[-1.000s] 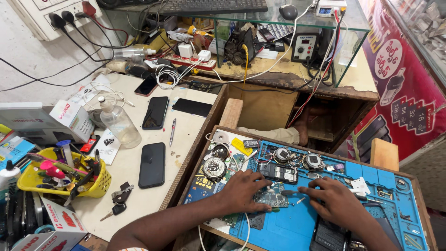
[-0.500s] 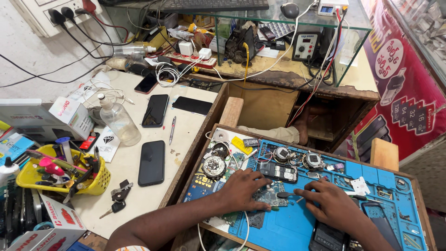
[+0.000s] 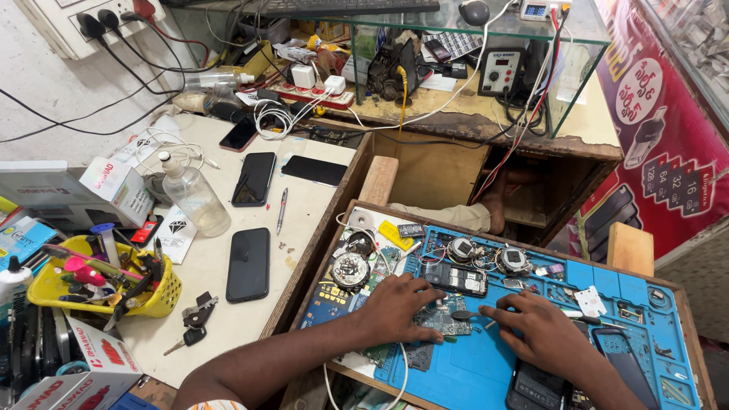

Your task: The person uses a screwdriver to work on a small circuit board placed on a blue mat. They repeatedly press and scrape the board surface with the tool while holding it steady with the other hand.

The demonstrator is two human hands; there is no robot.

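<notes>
On blue rubbery mat (image 3: 486,372): left hand (image 3: 402,307) flat on green circuit board (image 3: 444,323).

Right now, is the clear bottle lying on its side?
No, the clear bottle stands upright on the white table, next to the black phones.

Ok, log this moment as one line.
left hand: pressing down circuit board | right hand: holding thin tool at board | surface: blue repair mat | nearby: dark phone

Matt blue rubbery mat (image 3: 486,372), worn rough wooden tray rim (image 3: 334,235) — glossy black glass phones (image 3: 248,264), clear plastic bottle (image 3: 194,197).
</notes>
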